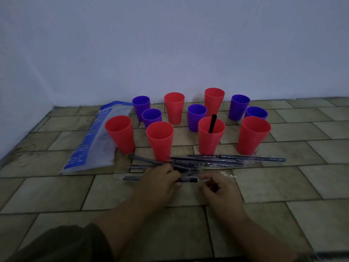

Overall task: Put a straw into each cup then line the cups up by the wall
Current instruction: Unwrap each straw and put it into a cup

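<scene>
Black plastic in a clear sleeve, that's the wrapped straw (pixel 188 179) in play, lying low over the tiled floor (pixel 283 186). Left fingers (pixel 173 173) are curled over its middle, gripping it; right fingers (pixel 206 176) are bent in, thumb against fingertip, pinching the clear wrapper (pixel 226 174) just off the straw's right end. The left hand (pixel 160 180) sits knuckles up, and the right hand (pixel 219 188) is turned the same way, the two nearly touching. Both forearms run back toward the camera, the left one ending in a dark sleeve (pixel 66 242).

Just beyond the hands, a loose pile of wrapped straws (pixel 207 161) lies crosswise. They overlap too much for a sure count, several at least, the longest reaching out to the right.

Now the cups, all upright: six red, five purple, eleven in total. Front row, four red, and the third from the left, the red cup (pixel 211 140), has the one black straw (pixel 213 123) standing in it, leaning on the rim. The other ten show no straw. Behind them stand two more red cups (pixel 174 108) and the five purple cups (pixel 197 118), scattered near the wall (pixel 170 44), not in a line.

On the left lies one blue-and-clear plastic bag (pixel 90 140), flat, its edge beside the leftmost red cup.
</scene>
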